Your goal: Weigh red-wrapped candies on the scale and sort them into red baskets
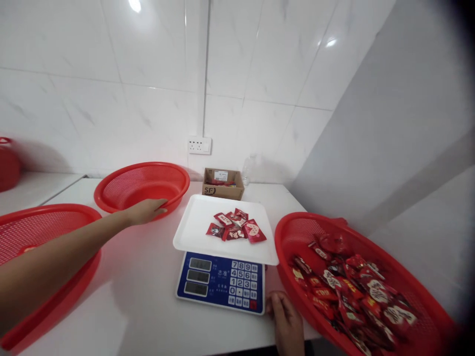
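My left hand (147, 211) reaches to the near right rim of a red basket (143, 170), its fingers at the rim. That basket shows nothing in it. My right hand (285, 316) rests beside the lower right corner of a blue scale (222, 282), fingers curled; what they hold, if anything, is hidden. On the scale's white tray (193, 222) lie several red candy packets (237, 226). At the right, a large red basket (293, 237) holds a heap of wrapped packets (356, 291).
Another red basket (89, 212) stands at the left under my forearm. Behind the tray are a cardboard box (222, 192) with red items and a clear bottle (249, 168). A red container (8, 165) sits far left. The wall carries a socket (199, 145).
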### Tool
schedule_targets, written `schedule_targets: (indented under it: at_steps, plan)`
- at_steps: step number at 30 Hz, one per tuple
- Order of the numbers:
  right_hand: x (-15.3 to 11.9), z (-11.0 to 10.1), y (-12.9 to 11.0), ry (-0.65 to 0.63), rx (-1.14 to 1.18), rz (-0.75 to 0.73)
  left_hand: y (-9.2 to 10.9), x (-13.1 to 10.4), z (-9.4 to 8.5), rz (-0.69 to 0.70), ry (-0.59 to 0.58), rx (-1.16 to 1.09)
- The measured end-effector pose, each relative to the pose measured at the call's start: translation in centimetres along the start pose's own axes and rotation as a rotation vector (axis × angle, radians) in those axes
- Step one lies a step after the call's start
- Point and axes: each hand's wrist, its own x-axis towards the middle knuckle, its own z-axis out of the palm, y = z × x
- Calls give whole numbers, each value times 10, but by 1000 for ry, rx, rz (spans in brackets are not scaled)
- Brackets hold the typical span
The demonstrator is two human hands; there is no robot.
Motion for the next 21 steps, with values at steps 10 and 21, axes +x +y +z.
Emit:
schedule_targets:
  at_steps: [10,21]
  plan:
    - [0,0,2,-11,17,-12,81,10,26,396,74,-19]
    - [0,4,-1,-7,60,-13,144,24,61,592,-23,-13]
